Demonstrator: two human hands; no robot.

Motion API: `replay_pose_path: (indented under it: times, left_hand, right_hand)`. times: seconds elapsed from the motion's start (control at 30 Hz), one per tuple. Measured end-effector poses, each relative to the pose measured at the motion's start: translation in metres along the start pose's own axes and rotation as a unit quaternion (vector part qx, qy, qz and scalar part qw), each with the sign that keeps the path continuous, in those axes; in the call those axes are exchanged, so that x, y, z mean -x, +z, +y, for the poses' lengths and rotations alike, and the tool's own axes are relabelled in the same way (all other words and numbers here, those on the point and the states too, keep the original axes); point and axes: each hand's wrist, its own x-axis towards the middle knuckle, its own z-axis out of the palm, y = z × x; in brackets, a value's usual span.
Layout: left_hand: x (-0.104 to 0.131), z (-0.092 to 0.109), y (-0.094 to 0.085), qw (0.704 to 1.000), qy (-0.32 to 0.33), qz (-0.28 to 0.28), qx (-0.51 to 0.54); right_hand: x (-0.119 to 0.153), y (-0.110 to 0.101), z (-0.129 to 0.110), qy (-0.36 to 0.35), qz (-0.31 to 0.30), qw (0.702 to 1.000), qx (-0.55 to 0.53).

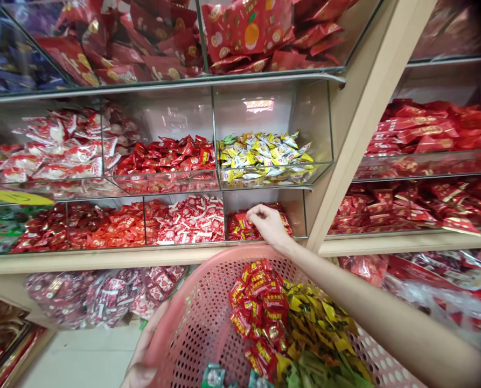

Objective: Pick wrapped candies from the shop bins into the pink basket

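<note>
My left hand grips the left rim of a pink perforated plastic basket, fingers on the outside and thumb toward the front. Inside the basket lie red wrapped candies, yellow wrapped candies, green ones at the bottom and a few teal packets. My right hand reaches across the basket to a low shelf compartment of red wrapped candies. Its fingers are curled together just above those candies; what they hold, if anything, is hidden.
Glass-fronted compartments hold red-and-white candies, red candies and yellow-and-white candies. A slanted wooden post stands right of my hand. Below the shelf edge sit bagged candies.
</note>
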Motion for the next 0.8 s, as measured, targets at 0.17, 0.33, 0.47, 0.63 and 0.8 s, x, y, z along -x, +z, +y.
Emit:
replay_pose_path:
  times: [0.17,0.33,0.47,0.63,0.8]
  left_hand:
    - [-0.001,-0.002,0.0,1.0,0.005,0.011,-0.001]
    - [-0.002,-0.002,0.003,1.0,-0.003,0.004,-0.001]
    - [0.0,0.0,0.004,1.0,-0.011,-0.001,0.001]
    - [0.002,0.0,0.004,1.0,-0.017,0.001,0.007]
    - [0.002,0.001,0.003,1.0,-0.018,0.006,0.012]
  right_hand:
    - [0.061,-0.006,-0.014,-0.004,-0.147,0.989,0.007]
    - [0.098,0.003,0.007,0.079,-0.277,0.944,0.163]
    - [0.106,0.007,0.015,0.073,-0.301,0.908,0.281]
    - [0.111,0.008,0.007,0.042,-0.31,0.861,0.402]
    - [0.117,0.011,0.006,0.013,-0.328,0.817,0.475]
